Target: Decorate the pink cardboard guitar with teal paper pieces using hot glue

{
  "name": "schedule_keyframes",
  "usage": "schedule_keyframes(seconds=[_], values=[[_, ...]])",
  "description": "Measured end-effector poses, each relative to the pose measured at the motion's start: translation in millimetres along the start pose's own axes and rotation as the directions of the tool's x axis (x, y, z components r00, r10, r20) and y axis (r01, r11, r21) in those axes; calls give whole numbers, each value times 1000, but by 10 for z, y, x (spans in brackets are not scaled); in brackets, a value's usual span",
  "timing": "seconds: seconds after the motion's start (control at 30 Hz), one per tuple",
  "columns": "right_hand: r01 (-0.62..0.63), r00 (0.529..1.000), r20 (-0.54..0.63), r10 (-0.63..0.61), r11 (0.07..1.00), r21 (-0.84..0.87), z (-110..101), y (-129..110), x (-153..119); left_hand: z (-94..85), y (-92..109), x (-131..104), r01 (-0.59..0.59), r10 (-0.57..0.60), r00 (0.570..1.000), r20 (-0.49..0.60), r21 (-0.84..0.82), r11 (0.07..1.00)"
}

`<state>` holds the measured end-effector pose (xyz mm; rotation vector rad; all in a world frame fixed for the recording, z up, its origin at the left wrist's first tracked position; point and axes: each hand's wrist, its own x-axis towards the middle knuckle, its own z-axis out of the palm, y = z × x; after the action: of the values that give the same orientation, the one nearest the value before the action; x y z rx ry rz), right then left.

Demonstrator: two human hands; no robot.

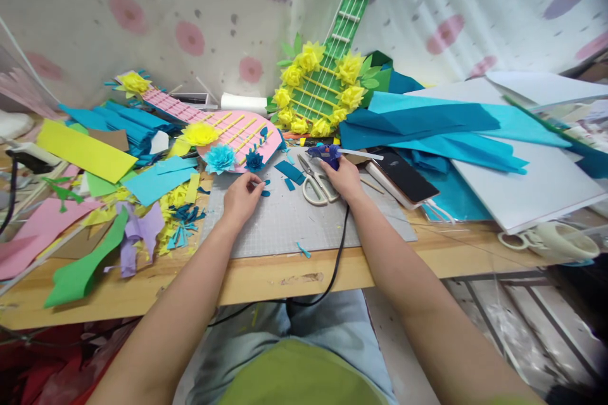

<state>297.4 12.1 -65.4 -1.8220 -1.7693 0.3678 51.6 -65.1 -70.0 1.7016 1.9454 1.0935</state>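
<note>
Over a grey gridded mat (280, 231) on a pale wooden table (261, 277), the right hand (346, 178) grips a dark-blue plastic glue gun (327, 152) — the left hand (240, 200), fingertips together beside small teal paper pieces (266, 193), pinching one or not, I cannot tell.

a pale, slightly sheer sheet (213, 19) hung across the back as a wall covering, printed with pink and dusky purple blotches and small grey specks, its soft vertical folds gathering toward the upper right. before it ran a light wooden table (266, 278) with visible grain and a scuffed patch along its front edge. below, to the right, a pale surface (546, 307) was crossed by dark strips; the light was cool and diffuse, dimming under the tabletop.
</note>
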Motion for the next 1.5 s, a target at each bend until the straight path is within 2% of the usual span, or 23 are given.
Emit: schedule_keyframes(seconds=[0.13,0.27,0.33,0.4,0.47,0.57,0.63,0.7,1.07,1.5], values=[[-21,997,-75,29,995,98,-32,-23,-22,23,-41,12,14,-22,999,-45,-170,985],[28,982,-182,47,921,389,-66,-84,-77,48,-68,24,46,-61,997,-39,-314,948],[54,992,-122,15,839,541,-68,-117,-126,50,-65,22,55,-68,997,-31,-319,946],[60,997,-4,-74,780,622,-59,-150,-188,46,-57,19,58,-70,997,-32,-295,954],[92,976,100,-194,782,616,-50,-188,-253,42,-53,17,61,-73,997,-37,-270,961],[197,916,205,-344,833,517,-55,-260,-329,39,-53,23,75,-90,995,-45,-261,962],[242,879,267,-395,852,465,-71,-307,-356,40,-53,30,82,-99,994,-47,-270,959],[258,862,296,-412,859,442,-89,-342,-367,41,-49,36,84,-102,993,-50,-285,955],[328,847,290,-446,866,377,-60,-353,-360,50,-59,41,100,-117,993,-33,-327,940],[342,848,268,-457,858,382,-34,-360,-354,51,-46,38,110,-127,991,-30,-325,939]])
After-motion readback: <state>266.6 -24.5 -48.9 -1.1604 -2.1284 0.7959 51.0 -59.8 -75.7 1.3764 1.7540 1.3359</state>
